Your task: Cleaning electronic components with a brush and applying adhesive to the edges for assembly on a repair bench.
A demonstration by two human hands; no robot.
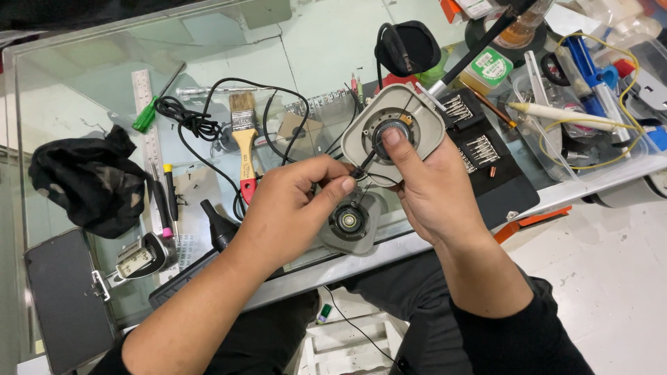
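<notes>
**Two hands on a grey housing above a crowded glass table**

At the far left of the glass table (83,76) lie a crumpled black cloth (87,180) and a dark phone (62,298), well away from the work. Further in, a ruler (147,132), a green-handled screwdriver (149,114) and a paintbrush (243,142) lie flat among loops of black cable (194,121), near enough to be picked up.

The left hand (288,205) is closed in a pinch, thumb and forefinger gripping a small black part on a thin wire at the edge of the grey housing (392,132). Just below it a second grey piece with a round black centre (349,222) rests on the glass.

The right hand (431,191) grips the housing from behind, holding it tilted up towards the camera, thumb pressed on its round middle, probably to steady it while the other hand works the wire.

Right of it, a black case (486,160) holds rows of screwdriver bits. A clear tray (590,149) at the far right holds a white pen-like tool, yellow wire and blue tools.
</notes>
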